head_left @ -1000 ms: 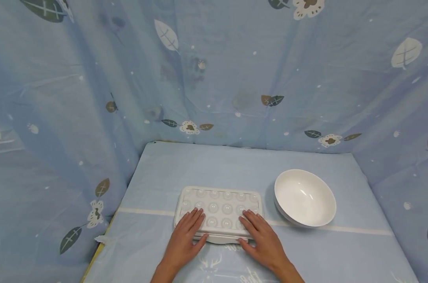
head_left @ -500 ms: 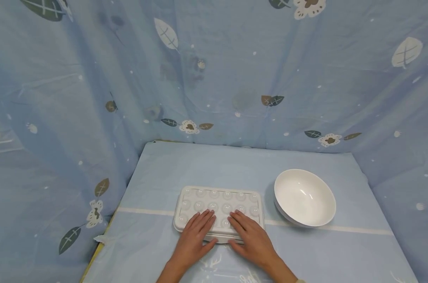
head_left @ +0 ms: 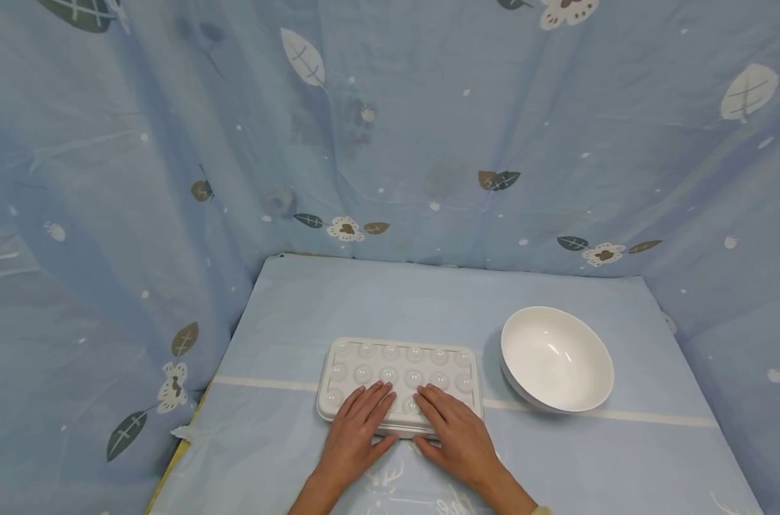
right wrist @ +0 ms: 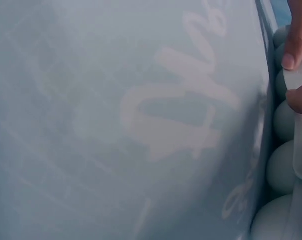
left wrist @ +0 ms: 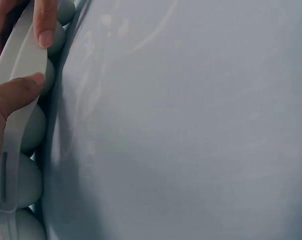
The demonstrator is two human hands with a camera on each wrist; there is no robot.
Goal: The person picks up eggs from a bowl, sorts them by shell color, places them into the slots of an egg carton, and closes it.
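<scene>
A white plastic egg box (head_left: 390, 355) with rows of clear domes on its lid lies at the table's middle. My left hand (head_left: 354, 436) rests on the left of its front half, fingers extended over the lid. To its right, my right hand (head_left: 457, 435) lies likewise. In the left wrist view, my left thumb (left wrist: 22, 91) presses a pale latch strip (left wrist: 30, 62) along the front. My right thumb (right wrist: 301, 99) touches that strip in the right wrist view. Pale round shapes (right wrist: 283, 167), eggs or egg cups, bulge below it; I cannot tell which.
A glossy white bowl (head_left: 557, 361) stands on the table right of the box. The light blue table cover (head_left: 364, 293) carries a pale stripe. A blue leaf-patterned curtain (head_left: 429, 129) hangs behind and at both sides.
Both hands have slid inward along the box's front, closer together, and then stayed nearly still. The front strip shows as a thinner band now. Box and bowl have stayed in place.
</scene>
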